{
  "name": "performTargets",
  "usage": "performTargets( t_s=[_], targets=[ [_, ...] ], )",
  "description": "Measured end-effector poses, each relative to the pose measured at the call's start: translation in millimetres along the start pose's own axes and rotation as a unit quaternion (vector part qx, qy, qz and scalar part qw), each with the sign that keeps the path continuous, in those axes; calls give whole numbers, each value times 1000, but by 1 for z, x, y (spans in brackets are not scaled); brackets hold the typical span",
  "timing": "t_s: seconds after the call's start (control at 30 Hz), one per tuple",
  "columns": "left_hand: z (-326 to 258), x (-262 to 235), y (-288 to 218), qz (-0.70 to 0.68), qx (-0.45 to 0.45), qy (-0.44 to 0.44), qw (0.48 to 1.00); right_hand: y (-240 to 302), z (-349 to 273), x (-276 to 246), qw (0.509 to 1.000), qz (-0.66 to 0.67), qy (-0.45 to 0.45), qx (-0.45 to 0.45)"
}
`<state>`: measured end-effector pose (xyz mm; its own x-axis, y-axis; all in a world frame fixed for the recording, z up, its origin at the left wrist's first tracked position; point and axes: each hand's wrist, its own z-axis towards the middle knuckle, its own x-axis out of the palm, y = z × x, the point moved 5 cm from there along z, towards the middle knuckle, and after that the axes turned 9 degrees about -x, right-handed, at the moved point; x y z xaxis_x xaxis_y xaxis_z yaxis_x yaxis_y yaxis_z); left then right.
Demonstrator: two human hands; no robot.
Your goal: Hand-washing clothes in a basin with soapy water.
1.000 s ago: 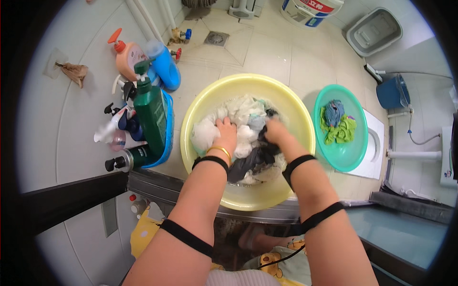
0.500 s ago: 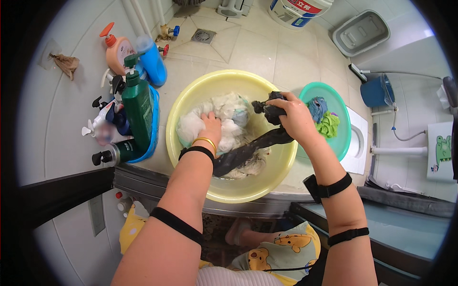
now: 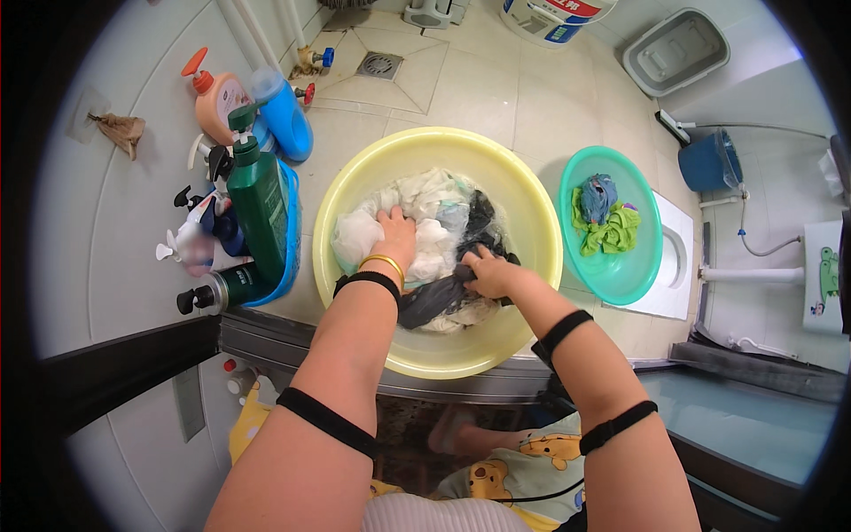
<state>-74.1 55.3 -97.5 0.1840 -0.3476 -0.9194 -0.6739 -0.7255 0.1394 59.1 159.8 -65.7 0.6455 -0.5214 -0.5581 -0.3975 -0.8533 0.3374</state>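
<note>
A yellow basin (image 3: 525, 191) in front of me holds wet laundry in some water. My left hand (image 3: 395, 239), with a gold bangle at the wrist, has its fingers dug into the white cloth (image 3: 434, 248) at the left of the pile. To its right, my right hand (image 3: 489, 273) grips the dark cloth (image 3: 434, 300), which looks black to grey and lies bunched down in the basin. Part of this cloth runs up along the pile's right side. Some fingertips of both hands are buried in fabric.
A green basin (image 3: 651, 232) with blue and lime-green cloths stands at the right, partly over a white squat toilet (image 3: 678, 266). Pump bottles, including a green bottle (image 3: 259, 208), crowd a blue basket (image 3: 291, 239) at the left. A dark door track (image 3: 266, 335) runs before me.
My right hand has come down and to the left, lowering the raised dark cloth into the yellow basin. My left hand stays on the white cloth.
</note>
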Motion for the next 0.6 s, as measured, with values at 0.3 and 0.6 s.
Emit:
performTargets(
  t_s=[0.3,0.6],
  targets=[
    [14,15,-3,-47,-18,12,999,4,22,-30,994,-85,30,66],
    [-30,-31,6,-81,10,49,995,0,27,-74,947,34,-319,-13]
  ],
)
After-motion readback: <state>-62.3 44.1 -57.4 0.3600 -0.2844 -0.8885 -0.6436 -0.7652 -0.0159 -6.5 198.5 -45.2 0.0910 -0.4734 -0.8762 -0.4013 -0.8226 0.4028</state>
